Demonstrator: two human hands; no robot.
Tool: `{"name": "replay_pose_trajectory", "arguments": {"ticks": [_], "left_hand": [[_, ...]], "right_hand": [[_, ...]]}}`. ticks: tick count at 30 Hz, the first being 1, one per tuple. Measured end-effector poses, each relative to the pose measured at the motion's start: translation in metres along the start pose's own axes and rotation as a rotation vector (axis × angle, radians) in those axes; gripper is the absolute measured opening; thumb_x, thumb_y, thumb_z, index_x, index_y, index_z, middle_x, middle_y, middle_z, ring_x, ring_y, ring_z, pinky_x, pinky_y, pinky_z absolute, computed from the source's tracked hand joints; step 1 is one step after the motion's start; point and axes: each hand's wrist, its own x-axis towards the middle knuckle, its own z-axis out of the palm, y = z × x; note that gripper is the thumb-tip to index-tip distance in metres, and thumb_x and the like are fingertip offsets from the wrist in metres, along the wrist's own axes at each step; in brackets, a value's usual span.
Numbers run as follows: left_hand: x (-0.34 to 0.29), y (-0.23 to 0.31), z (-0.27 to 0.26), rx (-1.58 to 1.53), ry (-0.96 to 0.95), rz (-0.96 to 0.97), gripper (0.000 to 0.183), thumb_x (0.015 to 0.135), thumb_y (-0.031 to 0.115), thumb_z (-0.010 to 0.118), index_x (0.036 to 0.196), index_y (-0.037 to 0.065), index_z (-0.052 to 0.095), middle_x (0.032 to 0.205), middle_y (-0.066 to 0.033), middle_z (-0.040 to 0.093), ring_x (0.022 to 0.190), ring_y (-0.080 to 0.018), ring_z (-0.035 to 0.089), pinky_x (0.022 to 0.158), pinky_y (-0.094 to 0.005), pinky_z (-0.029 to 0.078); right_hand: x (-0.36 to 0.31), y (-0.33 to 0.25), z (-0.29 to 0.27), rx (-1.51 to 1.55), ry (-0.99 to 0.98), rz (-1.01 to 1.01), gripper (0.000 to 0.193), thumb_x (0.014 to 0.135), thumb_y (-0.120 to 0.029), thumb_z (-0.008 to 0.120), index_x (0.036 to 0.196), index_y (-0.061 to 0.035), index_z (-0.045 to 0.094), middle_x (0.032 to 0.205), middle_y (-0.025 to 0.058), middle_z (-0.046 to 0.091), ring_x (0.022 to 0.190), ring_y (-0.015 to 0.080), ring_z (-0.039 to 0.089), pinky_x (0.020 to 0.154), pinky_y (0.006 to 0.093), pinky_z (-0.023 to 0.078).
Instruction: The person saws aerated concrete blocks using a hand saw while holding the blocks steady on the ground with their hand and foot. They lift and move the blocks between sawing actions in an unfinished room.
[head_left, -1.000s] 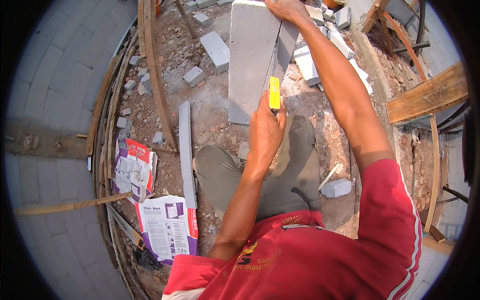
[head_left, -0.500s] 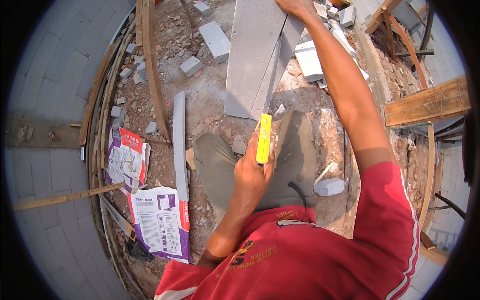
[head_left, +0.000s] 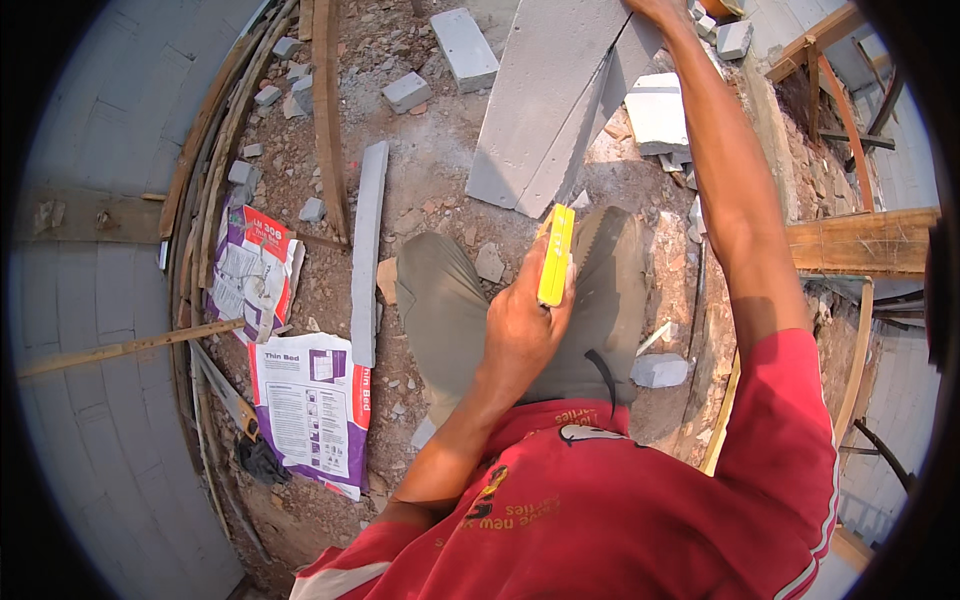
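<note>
A long pale grey lightweight concrete block (head_left: 545,95) slants away from my knees, its near end just beyond them. My left hand (head_left: 525,315) is closed around the yellow handle of a hand saw (head_left: 556,256). The saw's blade is seen almost edge-on and is hard to make out. From the handle's end, a narrow dark cut runs lengthwise through the block, widening toward the far part. At the upper edge of the view, my right hand (head_left: 657,10) grips the block's far right side; its fingertips are partly out of view.
Left of my legs lie a thin grey block strip (head_left: 368,255), printed paper bags (head_left: 310,410) and another saw (head_left: 228,390). Wooden poles (head_left: 327,130) lean along the left wall. Block offcuts (head_left: 465,50) and rubble cover the ground. A wooden plank (head_left: 865,243) juts in from the right.
The whole view has shifted, so the block, the saw and both hands appear farther right and higher. Both hands keep their hold; little saw movement against the block can be made out.
</note>
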Motion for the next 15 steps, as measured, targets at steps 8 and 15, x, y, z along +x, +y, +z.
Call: {"name": "replay_pose_trajectory", "arguments": {"ticks": [8, 15], "left_hand": [[0.01, -0.002, 0.001, -0.006, 0.014, 0.066, 0.037, 0.097, 0.015, 0.061, 0.13, -0.002, 0.053, 0.091, -0.028, 0.066, 0.079, -0.0439, 0.067, 0.066, -0.0433, 0.054], [0.089, 0.007, 0.018, 0.13, -0.155, -0.108, 0.038, 0.096, 0.015, 0.062, 0.129, -0.003, 0.053, 0.084, -0.0279, 0.065, 0.076, -0.0461, 0.065, 0.066, -0.0438, 0.053]], "right_hand": [[0.014, 0.005, 0.003, 0.057, 0.037, 0.071, 0.034, 0.092, -0.021, 0.046, 0.074, -0.0026, 0.068, 0.076, 0.0225, 0.069, 0.069, 0.0359, 0.069, 0.061, 0.0481, 0.055], [0.01, -0.007, -0.01, 0.111, -0.042, 0.111, 0.046, 0.097, -0.034, 0.045, 0.08, 0.0016, 0.069, 0.082, 0.0258, 0.068, 0.077, 0.0422, 0.068, 0.07, 0.0502, 0.053]]}}
